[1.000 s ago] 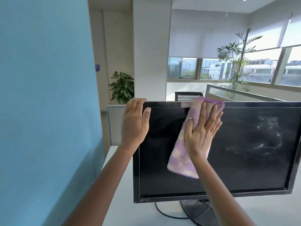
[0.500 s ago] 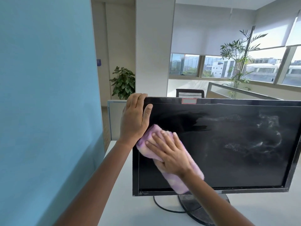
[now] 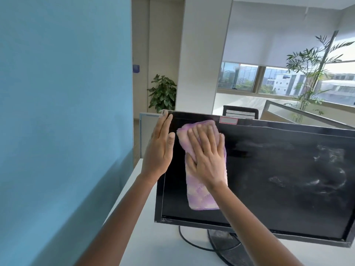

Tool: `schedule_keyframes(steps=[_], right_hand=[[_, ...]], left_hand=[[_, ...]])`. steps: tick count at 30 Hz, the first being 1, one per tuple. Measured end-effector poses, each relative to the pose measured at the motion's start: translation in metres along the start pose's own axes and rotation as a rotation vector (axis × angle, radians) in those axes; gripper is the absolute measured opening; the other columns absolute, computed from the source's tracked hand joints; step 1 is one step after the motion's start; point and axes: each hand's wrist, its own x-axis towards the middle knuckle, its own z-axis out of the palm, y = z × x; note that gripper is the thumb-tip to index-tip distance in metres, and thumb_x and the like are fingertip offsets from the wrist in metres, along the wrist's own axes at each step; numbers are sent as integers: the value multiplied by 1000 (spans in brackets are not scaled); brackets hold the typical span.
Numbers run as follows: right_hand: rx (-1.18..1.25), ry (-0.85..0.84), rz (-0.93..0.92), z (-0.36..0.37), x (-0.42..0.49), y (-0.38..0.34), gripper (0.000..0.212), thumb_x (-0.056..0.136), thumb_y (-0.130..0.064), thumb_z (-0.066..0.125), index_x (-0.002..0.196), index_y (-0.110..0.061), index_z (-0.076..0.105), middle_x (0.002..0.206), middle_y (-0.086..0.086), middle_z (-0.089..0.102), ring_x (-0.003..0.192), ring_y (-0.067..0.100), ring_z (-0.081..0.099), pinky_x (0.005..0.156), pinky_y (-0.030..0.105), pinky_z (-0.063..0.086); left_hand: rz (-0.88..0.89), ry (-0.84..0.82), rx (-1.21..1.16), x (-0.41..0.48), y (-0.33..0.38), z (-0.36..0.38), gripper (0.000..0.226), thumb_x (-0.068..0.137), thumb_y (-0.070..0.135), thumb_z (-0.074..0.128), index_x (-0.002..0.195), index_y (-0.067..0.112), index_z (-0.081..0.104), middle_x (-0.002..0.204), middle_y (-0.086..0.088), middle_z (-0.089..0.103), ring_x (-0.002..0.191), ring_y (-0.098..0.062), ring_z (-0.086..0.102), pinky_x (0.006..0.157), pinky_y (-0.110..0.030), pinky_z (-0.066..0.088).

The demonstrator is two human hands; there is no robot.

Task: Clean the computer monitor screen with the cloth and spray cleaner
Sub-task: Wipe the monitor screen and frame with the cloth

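Note:
A black monitor stands on a white desk, its dark screen smeared with whitish streaks on the right half. My right hand lies flat on a purple-and-cream cloth, pressing it against the upper left part of the screen; the cloth hangs below my wrist. My left hand holds the monitor's left edge near the top corner, fingers straight behind the bezel and thumb on the front. No spray cleaner is in view.
A blue partition wall runs close along the left. The white desk carries the monitor's round stand and a black cable. Behind stand a black chair, a glass divider and potted plants.
My right hand swept the cloth from the top middle down to the left side, then up to the upper left corner. My left hand's fingers straightened along the edge.

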Motion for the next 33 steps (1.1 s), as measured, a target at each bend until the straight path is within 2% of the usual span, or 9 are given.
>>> schedule_keyframes(steps=[3, 5, 9, 12, 16, 21, 24, 28, 33], right_hand=[[-40, -124, -196, 13, -40, -22, 63, 84, -39, 49, 142, -22, 32, 147, 0, 39, 140, 22, 21, 115, 50, 12], [-90, -237, -327, 19, -75, -28, 67, 80, -42, 53, 141, -24, 33, 145, -3, 42, 139, 21, 21, 115, 48, 7], [-175, -367, -665, 26, -134, -18, 78, 68, -46, 65, 139, -28, 37, 143, -10, 45, 138, 19, 24, 114, 44, 5], [-239, -329, -817, 27, -137, -4, 69, 70, -49, 63, 134, -31, 45, 139, -13, 49, 135, 17, 27, 114, 46, 10], [-242, -190, -749, 20, -93, 17, 65, 76, -39, 51, 138, -27, 36, 142, -6, 43, 133, 22, 29, 108, 53, 21], [-86, 52, -303, -4, -11, 45, 57, 84, -37, 43, 138, -22, 34, 142, 0, 32, 133, 26, 29, 107, 59, 20], [-9, 96, -145, -10, 9, 47, 54, 89, -37, 41, 139, -18, 33, 144, 6, 37, 136, 27, 26, 113, 53, 17], [-7, 15, -260, 2, -19, 31, 60, 84, -36, 46, 139, -19, 32, 141, 12, 47, 137, 29, 26, 115, 52, 14], [-112, -187, -613, 19, -89, 33, 57, 83, -36, 45, 139, -28, 36, 144, 5, 44, 138, 27, 26, 114, 53, 18]], left_hand=[[-98, -2, -31, -30, -7, 9, 93, 80, 72, -2, 144, 8, 20, 155, -8, 18, 139, -7, 13, 97, 11, 10], [-163, -22, -24, -46, -13, 13, 95, 77, 75, -4, 144, 12, 18, 155, -5, 16, 139, -7, 13, 94, 13, 7], [-216, -52, 24, -67, -19, 17, 82, 81, 70, 1, 144, 20, 15, 152, 10, 9, 142, -4, 9, 101, 8, 3], [-204, -65, 60, -72, -16, 17, 60, 90, 43, 15, 145, 19, 15, 153, 10, 6, 143, -6, 8, 115, -15, 12], [-81, -43, 220, -57, -3, 11, 66, 92, 52, 11, 144, 13, 20, 152, 5, 6, 143, -13, 11, 115, -28, 17], [39, -50, 325, -26, 14, 4, 75, 88, 58, 2, 144, 11, 19, 154, -1, 9, 144, -19, 12, 118, -34, 15], [52, -54, 375, -12, 24, 5, 75, 86, 57, 4, 145, 12, 19, 156, -6, 14, 145, -18, 10, 118, -33, 11], [57, -73, 399, 1, 28, 10, 72, 88, 55, 4, 145, 14, 14, 157, -5, 12, 140, -8, -3, 117, -28, 1], [82, -104, 463, 2, 22, 18, 56, 98, 35, 31, 146, 14, 13, 157, -5, 10, 140, -11, -7, 117, -31, -2]])
